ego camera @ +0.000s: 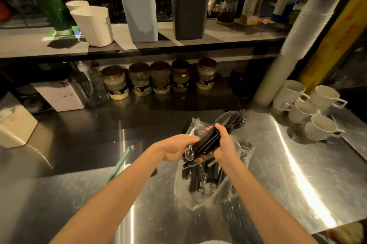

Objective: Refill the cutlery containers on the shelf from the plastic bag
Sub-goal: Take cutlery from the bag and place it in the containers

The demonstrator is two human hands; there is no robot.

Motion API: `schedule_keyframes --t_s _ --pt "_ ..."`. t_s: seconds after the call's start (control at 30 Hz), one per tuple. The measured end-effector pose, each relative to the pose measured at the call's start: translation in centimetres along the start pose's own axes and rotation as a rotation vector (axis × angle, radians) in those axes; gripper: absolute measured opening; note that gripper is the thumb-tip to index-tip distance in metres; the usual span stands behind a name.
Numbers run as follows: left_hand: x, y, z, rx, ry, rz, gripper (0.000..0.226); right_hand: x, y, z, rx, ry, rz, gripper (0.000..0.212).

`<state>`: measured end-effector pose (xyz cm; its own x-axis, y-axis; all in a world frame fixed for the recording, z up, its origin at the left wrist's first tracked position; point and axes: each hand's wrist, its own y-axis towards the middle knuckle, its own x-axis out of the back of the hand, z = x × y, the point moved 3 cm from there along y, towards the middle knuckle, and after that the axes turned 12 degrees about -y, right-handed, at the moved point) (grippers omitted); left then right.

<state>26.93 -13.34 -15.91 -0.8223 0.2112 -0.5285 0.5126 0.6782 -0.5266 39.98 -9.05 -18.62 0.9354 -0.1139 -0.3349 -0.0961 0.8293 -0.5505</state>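
Observation:
A clear plastic bag (pixel 185 190) full of black plastic cutlery lies on the steel counter in front of me. Both hands hold a bundle of black cutlery (pixel 210 142) just above the bag's mouth. My left hand (pixel 174 148) grips the bundle's near end, where a small clear spoon (pixel 189 154) hangs from the fingers. My right hand (pixel 225 140) wraps the bundle's middle, and fork and spoon heads stick out beyond it. On the shelf above stand a light blue container (pixel 140 15) with some cutlery in it and a dark grey container (pixel 188 13).
White paper cups (pixel 93 25) and a green cup (pixel 54 12) stand on the shelf's left. Several jars (pixel 160 78) line the counter's back. White mugs (pixel 315 108) and a tall cup stack (pixel 294 41) are at right. A teal bag clip (pixel 121 162) lies left of the bag.

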Motion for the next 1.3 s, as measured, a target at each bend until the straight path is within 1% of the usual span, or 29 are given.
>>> schedule_keyframes --t_s 0.07,0.1,0.17,0.2,0.27,0.3,0.37,0.4,0.47,0.53,0.6,0.67,0.73,0.83,0.93,1.0,1.07,1.17,1.23,1.3 --pt "0.3 0.1 -0.2 -0.077 0.040 -0.083 0.031 0.1 -0.1 0.4 0.012 0.091 0.011 0.012" --pt "0.6 0.2 -0.1 -0.108 0.024 -0.133 0.027 0.2 -0.1 0.6 0.021 0.114 0.015 0.010" --pt "1.3 0.1 -0.1 -0.129 -0.022 -0.196 0.022 0.4 -0.3 1.0 0.039 0.070 0.011 0.018" --pt "1.7 -0.1 -0.1 -0.120 -0.011 -0.213 0.020 0.5 -0.4 1.2 0.045 0.013 0.004 0.020" --pt "2.2 -0.8 0.0 -0.073 0.130 -0.227 0.017 0.6 -0.3 1.3 0.042 -0.120 -0.005 0.018" --pt "2.4 -1.1 0.0 -0.046 0.207 -0.221 0.018 0.5 -0.3 1.2 0.031 -0.178 -0.001 0.016" --pt "2.6 -1.8 0.2 0.022 0.283 -0.188 0.021 0.1 -0.1 0.8 -0.008 -0.281 0.008 0.008" --pt "2.6 -2.1 0.4 0.053 0.308 -0.170 0.021 -0.2 -0.2 0.5 -0.033 -0.315 0.017 0.005" --pt "2.6 -2.7 0.7 0.089 0.349 -0.161 0.020 -0.9 -0.3 -0.1 -0.084 -0.349 0.037 0.005" --pt "2.6 -3.3 1.1 0.092 0.396 -0.217 0.020 -1.6 -0.5 -0.8 -0.112 -0.368 0.039 0.008" --pt "2.8 -4.0 1.3 0.061 0.529 -0.335 0.021 -2.0 -0.6 -1.7 -0.138 -0.379 0.055 0.016" --pt "3.1 -4.7 1.3 0.006 0.782 -0.457 0.025 -2.5 -0.7 -2.4 -0.166 -0.377 0.066 0.022" --pt "3.6 -5.4 1.3 -0.028 1.006 -0.539 0.029 -2.9 -0.8 -2.8 -0.204 -0.372 0.089 0.025" --pt "4.5 -6.3 1.7 0.016 1.146 -0.625 0.028 -3.8 -0.9 -3.1 -0.226 -0.390 0.139 0.014" --pt "5.1 -6.9 2.2 0.050 1.244 -0.680 0.023 -5.1 -1.3 -3.5 -0.194 -0.457 0.178 0.013" --pt "5.4 -7.1 2.4 0.053 1.289 -0.694 0.020 -5.8 -1.5 -3.7 -0.151 -0.503 0.169 0.015" --pt "5.5 -7.4 2.5 0.056 1.318 -0.702 0.019 -6.2 -1.5 -4.0 -0.124 -0.545 0.151 0.025" --pt "5.4 -7.9 2.5 0.066 1.345 -0.704 0.021 -6.5 -1.8 -4.2 -0.102 -0.621 0.156 0.023" --pt "5.4 -8.1 2.6 0.063 1.293 -0.682 0.022 -6.5 -1.9 -4.2 -0.079 -0.670 0.151 0.026" --pt "5.5 -8.2 2.7 0.026 1.174 -0.639 0.018 -6.6 -2.0 -4.0 -0.026 -0.732 0.141 0.029"
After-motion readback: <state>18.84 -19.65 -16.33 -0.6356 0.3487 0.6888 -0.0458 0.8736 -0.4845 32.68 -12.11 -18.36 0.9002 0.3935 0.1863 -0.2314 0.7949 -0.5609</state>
